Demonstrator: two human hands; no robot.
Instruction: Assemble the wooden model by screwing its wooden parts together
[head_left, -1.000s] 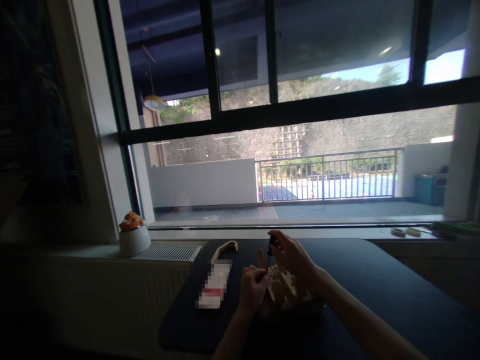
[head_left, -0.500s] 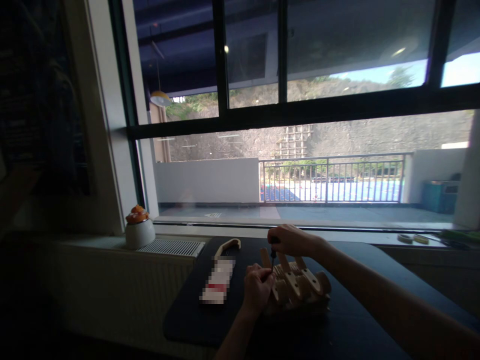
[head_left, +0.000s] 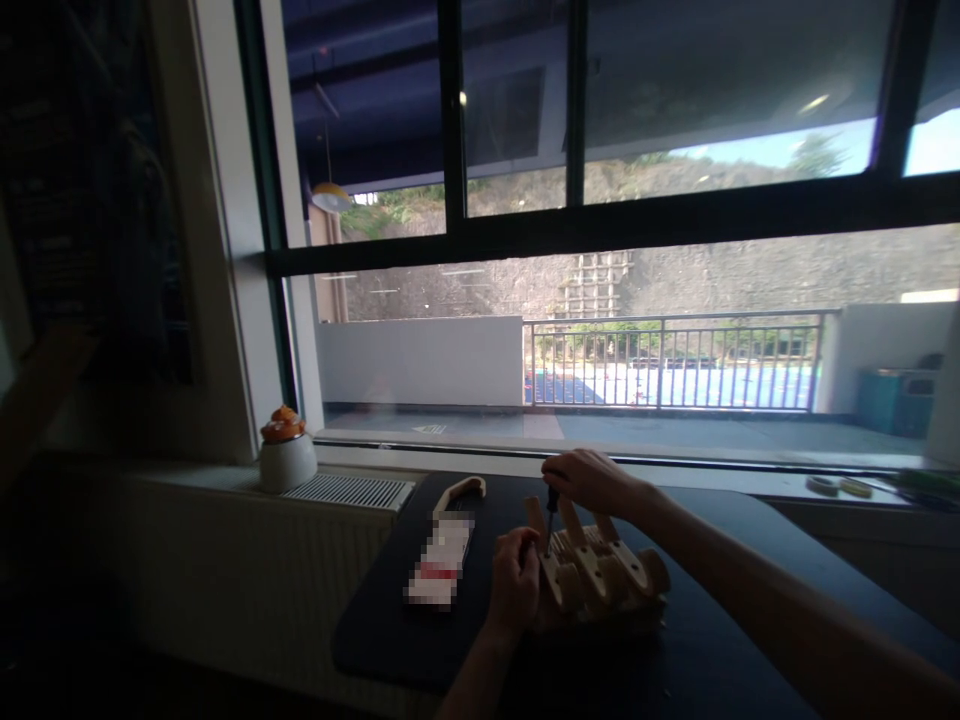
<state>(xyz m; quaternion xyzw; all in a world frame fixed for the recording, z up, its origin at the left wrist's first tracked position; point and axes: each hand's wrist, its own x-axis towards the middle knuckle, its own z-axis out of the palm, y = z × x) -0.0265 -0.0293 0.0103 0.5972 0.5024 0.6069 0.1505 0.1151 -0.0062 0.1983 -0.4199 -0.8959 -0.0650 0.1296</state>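
Observation:
My right hand (head_left: pixel 592 482) is closed around the dark handle of a screwdriver (head_left: pixel 553 501). The screwdriver stands nearly upright, its tip against a dark screw hole in the leftmost arm of a wooden model (head_left: pixel 628 566). Several pale arms with dark holes and round wooden blocks make up the model, which sits on the dark table (head_left: pixel 397 640). At its left side, my left hand (head_left: pixel 516 582) has its fingers curled against the wood beside the screwdriver's tip. Shadow hides the exact contact of those fingertips.
Left of the model lies a flat object (head_left: pixel 441 562) with a blurred-out face. Behind it is a curved wooden piece (head_left: pixel 459 488). A white jar with an orange top (head_left: pixel 287 462) stands on the sill, and tape rolls (head_left: pixel 823 486) lie at right. A person's arm (head_left: pixel 45 395) shows far left.
My left fingers have drawn back from the screwdriver's tip, exposing the hole. My right hand still holds the screwdriver there. The whole view has shifted slightly.

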